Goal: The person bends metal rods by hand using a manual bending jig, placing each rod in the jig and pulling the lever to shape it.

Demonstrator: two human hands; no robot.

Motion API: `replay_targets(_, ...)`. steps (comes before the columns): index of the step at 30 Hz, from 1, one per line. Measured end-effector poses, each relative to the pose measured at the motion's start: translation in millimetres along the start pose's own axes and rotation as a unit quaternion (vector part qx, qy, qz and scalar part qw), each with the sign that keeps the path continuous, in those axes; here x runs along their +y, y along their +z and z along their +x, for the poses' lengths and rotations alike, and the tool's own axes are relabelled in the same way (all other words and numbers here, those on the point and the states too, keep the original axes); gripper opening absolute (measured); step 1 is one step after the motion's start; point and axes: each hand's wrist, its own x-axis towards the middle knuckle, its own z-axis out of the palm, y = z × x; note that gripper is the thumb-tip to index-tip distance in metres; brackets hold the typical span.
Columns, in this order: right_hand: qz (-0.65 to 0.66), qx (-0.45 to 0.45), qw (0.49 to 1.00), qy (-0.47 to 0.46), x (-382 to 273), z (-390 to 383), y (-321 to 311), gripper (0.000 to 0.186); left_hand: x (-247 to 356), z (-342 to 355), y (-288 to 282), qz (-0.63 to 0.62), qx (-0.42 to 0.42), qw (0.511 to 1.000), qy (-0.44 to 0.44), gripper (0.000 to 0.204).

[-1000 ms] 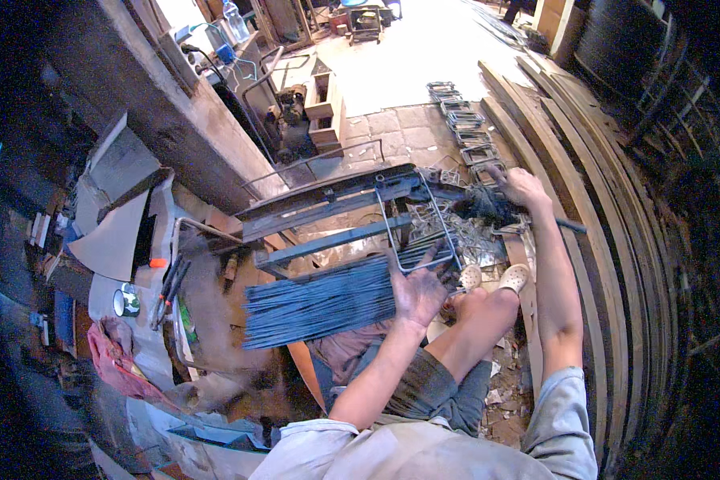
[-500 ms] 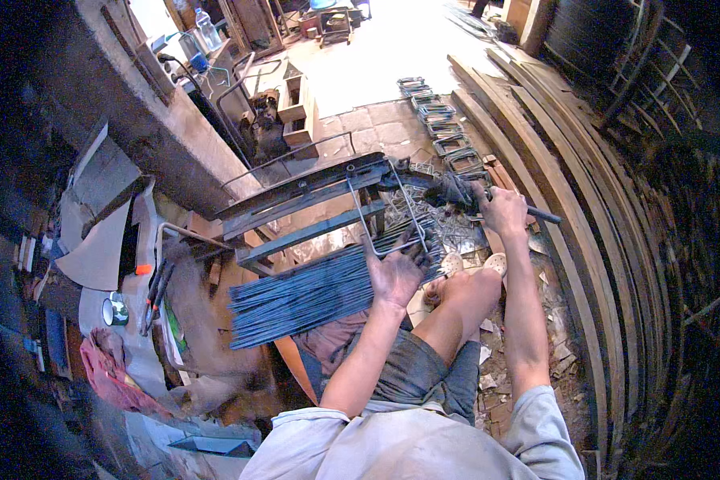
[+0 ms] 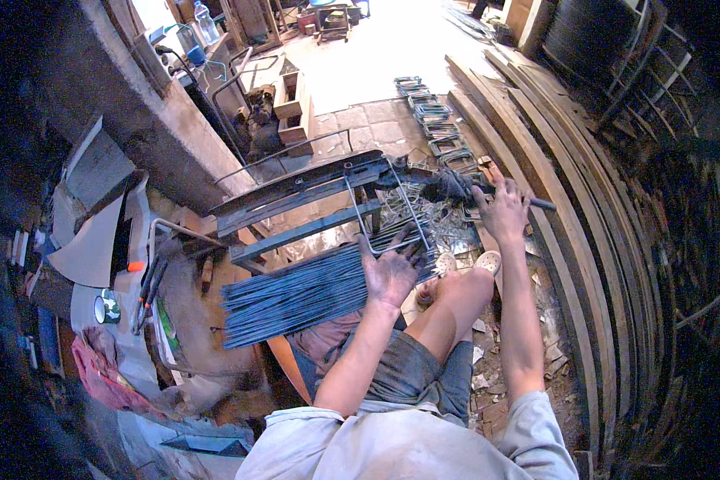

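Observation:
My left hand is closed on the lower side of a thin metal rod bent into a rectangular frame. The frame's upper end meets a dark metal bending bench. Below that hand lies a thick bundle of straight thin metal rods, partly across my lap. My right hand is at the dark lever bar on the right of the bench, its fingers loosened and spread over it. Dark wrapping covers the lever's joint.
Finished bent frames stand in a row on the floor ahead. Long wooden beams run along the right. At left are a cup, orange-handled cutters and a red cloth. Wooden boxes stand beyond the bench.
My right hand has loosened from a closed grip on the lever, and its fingers have spread. My left hand keeps hold of the bent rod. The view has shifted slightly.

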Motion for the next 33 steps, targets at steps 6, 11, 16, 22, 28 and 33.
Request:
replay_targets(6,0.313,-0.151,0.934,0.085,-52,-41,-34,0.050,3,-4,1,0.052,0.059,0.997,0.013,0.097)
replay_targets(11,0.480,-0.239,0.842,0.056,-99,-81,-51,0.041,9,-4,-11,0.039,0.038,0.999,-0.003,0.096)
replay_targets(16,0.481,-0.168,0.858,0.064,-80,-84,-36,0.039,3,-4,8,0.066,0.066,0.995,0.017,0.097)
replay_targets(22,0.483,-0.246,0.840,0.021,-85,-78,-54,0.036,13,-3,-5,-0.085,-0.097,0.990,-0.058,0.097)
replay_targets(28,0.451,-0.155,0.876,0.075,-95,-80,-43,0.031,7,-3,2,0.069,-0.008,0.998,0.000,0.092)
replay_targets(33,0.361,-0.185,0.909,0.093,-118,-86,-35,0.037,37,6,-16,0.302,0.124,0.932,0.156,0.071)
